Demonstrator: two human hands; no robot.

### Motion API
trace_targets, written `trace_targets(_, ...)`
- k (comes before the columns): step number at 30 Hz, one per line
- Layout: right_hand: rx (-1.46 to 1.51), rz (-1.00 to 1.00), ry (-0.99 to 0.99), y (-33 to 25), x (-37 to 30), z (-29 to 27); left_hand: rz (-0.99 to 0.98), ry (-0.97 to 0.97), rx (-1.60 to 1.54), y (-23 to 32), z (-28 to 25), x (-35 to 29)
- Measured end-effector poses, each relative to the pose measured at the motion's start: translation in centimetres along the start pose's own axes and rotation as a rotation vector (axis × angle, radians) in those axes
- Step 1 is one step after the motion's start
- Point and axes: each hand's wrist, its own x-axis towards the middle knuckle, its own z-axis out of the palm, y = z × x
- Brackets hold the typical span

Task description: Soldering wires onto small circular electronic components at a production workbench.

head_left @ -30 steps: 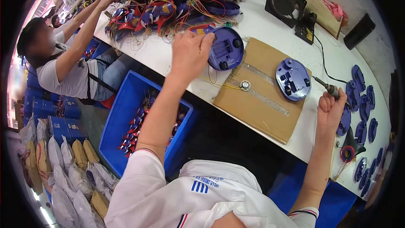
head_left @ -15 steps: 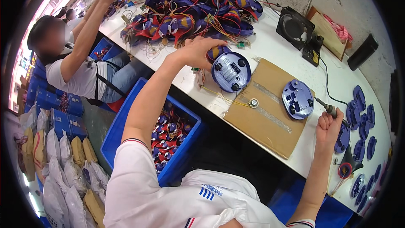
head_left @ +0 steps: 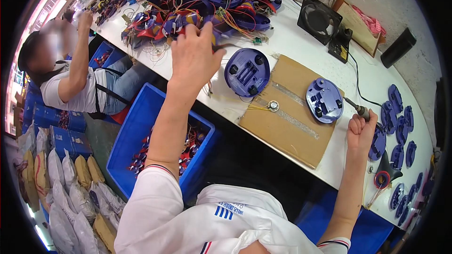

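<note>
My left hand point(head_left: 195, 56), seen from its back, reaches over the near edge of a tangled heap of purple, red and yellow toy parts point(head_left: 188, 16) with thin wires. A motion-blurred purple toy part point(head_left: 217, 33) shows between its thumb and forefinger. Just right of that hand, a round purple housing point(head_left: 247, 76) with a battery compartment lies by the cardboard sheet point(head_left: 296, 146). A second round purple housing point(head_left: 325, 103) rests on the cardboard's right side. My right hand point(head_left: 360, 131) is closed round a soldering iron point(head_left: 361, 111), its tip pointing toward that housing.
A small round speaker point(head_left: 273, 106) on yellow wires lies on the cardboard. Behind stand a black fan point(head_left: 318, 21) and a black cylinder point(head_left: 398, 47). Several purple housings point(head_left: 401, 129) spread at right. A blue bin point(head_left: 136, 127) stands below the table; a co-worker point(head_left: 66, 84) sits left.
My left hand has moved up and left, away from the near round housing, and the purple part has gone with it. My right hand keeps its hold on the soldering iron.
</note>
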Motion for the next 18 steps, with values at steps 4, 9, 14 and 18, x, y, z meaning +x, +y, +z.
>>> trace_targets(4, 0.015, -0.012, -0.008, -0.1, 0.0, 0.1, -0.143, 0.284, -0.333, 1.0, 0.3, 0.0)
trace_targets(9, -0.017, 0.001, 0.016, 0.4, -0.1, 0.8, -0.196, 0.348, -0.69, 4.2, 3.5, -3.3)
trace_targets(14, -0.035, -0.007, -0.068, -0.6, 0.9, -1.5, -0.064, 0.191, -0.593, 5.8, 6.0, -5.8)
trace_targets(18, -0.038, 0.027, -0.048, -0.3, 0.5, -1.1, -0.08, 0.181, -0.486, 5.5, 6.4, -5.8)
